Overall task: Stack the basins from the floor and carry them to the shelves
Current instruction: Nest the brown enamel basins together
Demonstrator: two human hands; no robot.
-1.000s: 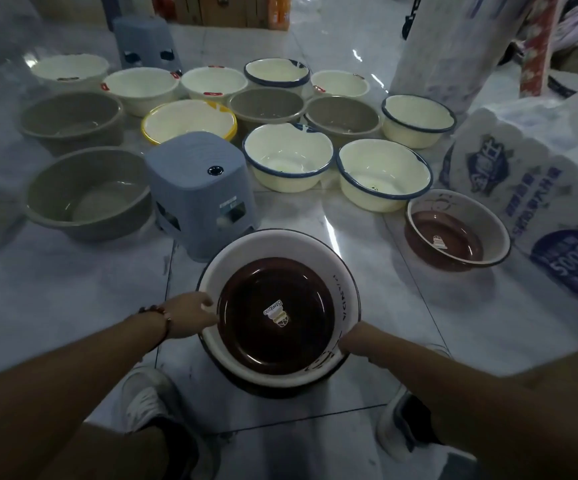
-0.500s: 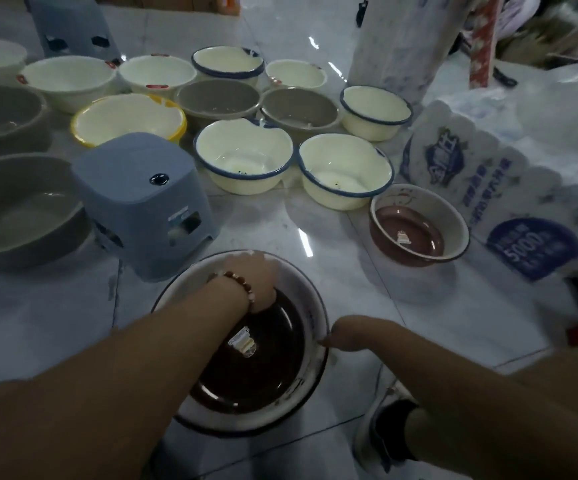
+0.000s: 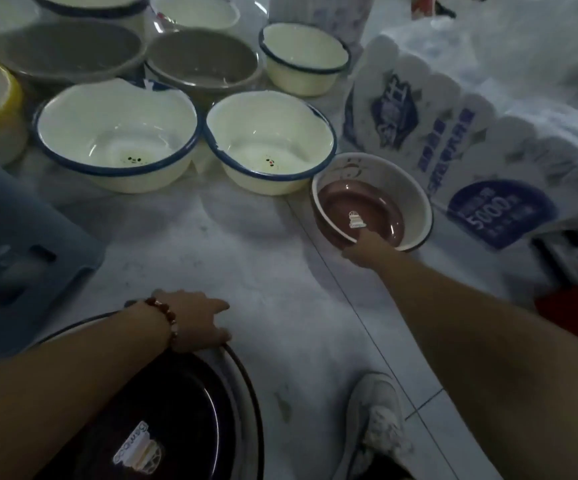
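Now R hand [image 3: 363, 249] grips upright basin [image 3: 415, 202] rim.

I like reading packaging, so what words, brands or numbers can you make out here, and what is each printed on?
"5000": in the dark blue circle on the white paper-roll pack.
"Bamboo" (my best reading): sticker in the large dark basin near the left hand.
Other print on the pack, and the sticker in the small brown basin the right hand grips: too blurred.

Single head-worn wide-angle view, looking steeply down and forward from close above the pale marble-patterned tiled floor [image 3: 263, 258], white sneaker [image 3: 374, 420] at the bottom edge, basins beyond
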